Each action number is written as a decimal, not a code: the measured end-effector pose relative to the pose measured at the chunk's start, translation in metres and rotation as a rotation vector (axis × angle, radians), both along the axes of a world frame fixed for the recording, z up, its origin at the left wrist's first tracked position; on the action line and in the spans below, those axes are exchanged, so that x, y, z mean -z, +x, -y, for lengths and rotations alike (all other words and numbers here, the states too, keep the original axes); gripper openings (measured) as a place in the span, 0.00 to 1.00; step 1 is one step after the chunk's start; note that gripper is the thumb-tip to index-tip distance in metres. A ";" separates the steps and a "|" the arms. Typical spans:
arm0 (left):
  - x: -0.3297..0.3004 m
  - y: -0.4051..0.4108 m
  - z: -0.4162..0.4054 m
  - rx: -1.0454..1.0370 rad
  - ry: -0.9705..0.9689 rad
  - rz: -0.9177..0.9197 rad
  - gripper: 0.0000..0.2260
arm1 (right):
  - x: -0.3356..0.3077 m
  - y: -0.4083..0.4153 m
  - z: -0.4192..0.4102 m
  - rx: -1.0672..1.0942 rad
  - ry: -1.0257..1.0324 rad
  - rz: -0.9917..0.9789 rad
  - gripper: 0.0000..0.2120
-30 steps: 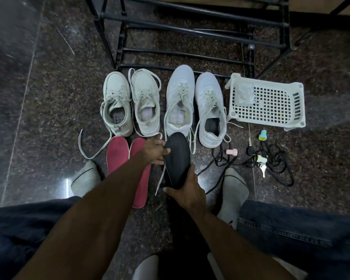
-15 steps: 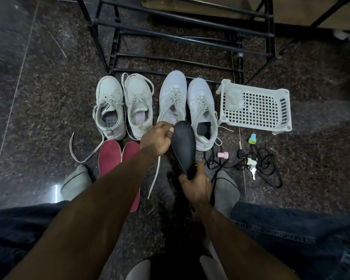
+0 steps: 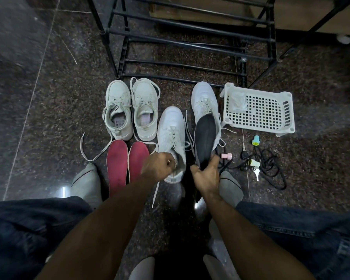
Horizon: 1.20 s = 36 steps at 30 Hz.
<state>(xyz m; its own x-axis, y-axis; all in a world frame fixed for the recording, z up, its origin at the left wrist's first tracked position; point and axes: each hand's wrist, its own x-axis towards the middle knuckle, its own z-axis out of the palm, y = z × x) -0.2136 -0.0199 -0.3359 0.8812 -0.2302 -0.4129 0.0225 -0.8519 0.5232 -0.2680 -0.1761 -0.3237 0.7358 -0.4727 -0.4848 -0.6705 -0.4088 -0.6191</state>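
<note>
The right hand (image 3: 207, 176) grips the black insole (image 3: 205, 138) by its heel end, fingers curled round the edge. The insole's long axis runs away from the person, with the toe end pointing toward the rack (image 3: 182, 65) and leaning slightly right. It is raised off the floor, and its toe end overlaps the opening of the far white shoe (image 3: 203, 98).

The left hand (image 3: 158, 166) is closed on the heel rim of the near white shoe (image 3: 171, 128). That shoe lies between the 2 hands with its toe pointing away from the person. It sits nearer the person than its partner.

Counted:
- 4 shoes: the 2 white ones and 2 cream shoes (image 3: 117, 98) side by side to the left, all with toes toward the rack.
- 3 insoles: the black 1 and 2 red insoles (image 3: 117, 158) lying flat just behind the cream pair.
- 1 white basket (image 3: 287, 110) at the right, with a crumpled clear bag (image 3: 238, 101) in its corner.
- 1 tangle of black cord (image 3: 269, 164) below the basket.
- 3 small plastic pieces by the cord (teal, pink, pale yellow).

Any brand marks on the shoes are too small and blurred to read.
</note>
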 end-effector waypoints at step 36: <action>0.051 0.033 0.013 0.486 0.571 0.436 0.16 | 0.017 0.053 0.002 -0.111 -0.070 -0.017 0.29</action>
<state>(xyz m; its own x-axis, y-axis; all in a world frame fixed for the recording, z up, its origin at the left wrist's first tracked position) -0.1804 -0.0330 -0.3872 0.8456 -0.4825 -0.2285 -0.5150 -0.8501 -0.1105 -0.2146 -0.1780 -0.3407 0.7772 -0.4223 -0.4664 -0.6292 -0.5229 -0.5751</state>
